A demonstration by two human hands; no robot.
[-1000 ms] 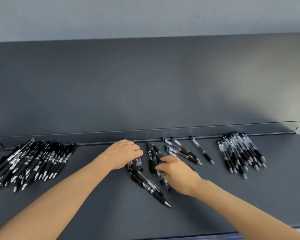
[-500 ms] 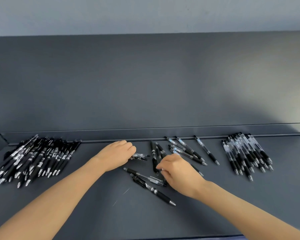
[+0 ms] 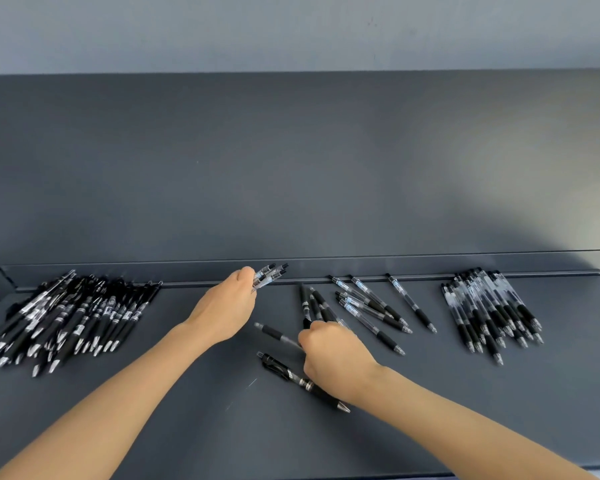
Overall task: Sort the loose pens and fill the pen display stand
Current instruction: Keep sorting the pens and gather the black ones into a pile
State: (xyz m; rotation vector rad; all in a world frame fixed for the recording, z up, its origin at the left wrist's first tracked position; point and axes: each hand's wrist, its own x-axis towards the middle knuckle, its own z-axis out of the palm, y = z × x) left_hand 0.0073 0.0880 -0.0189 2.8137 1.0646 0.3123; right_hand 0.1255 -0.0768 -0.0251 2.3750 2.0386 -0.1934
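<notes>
The dark grey shelf (image 3: 187, 410) serves as the reference surface. At its left end lies the large pile of black pens (image 3: 66, 317); at its right end, the smaller pile of clear-barrelled pens (image 3: 489, 310). Between them, mid-shelf, lie the loose pens (image 3: 364, 306). The left hand (image 3: 226, 310), raised near the shelf's back ledge, is closed around a few clear pens (image 3: 267, 275). The right hand (image 3: 336, 355), curled mid-shelf, pinches a blurred pen (image 3: 278, 334), above a single black pen (image 3: 291, 375).
</notes>
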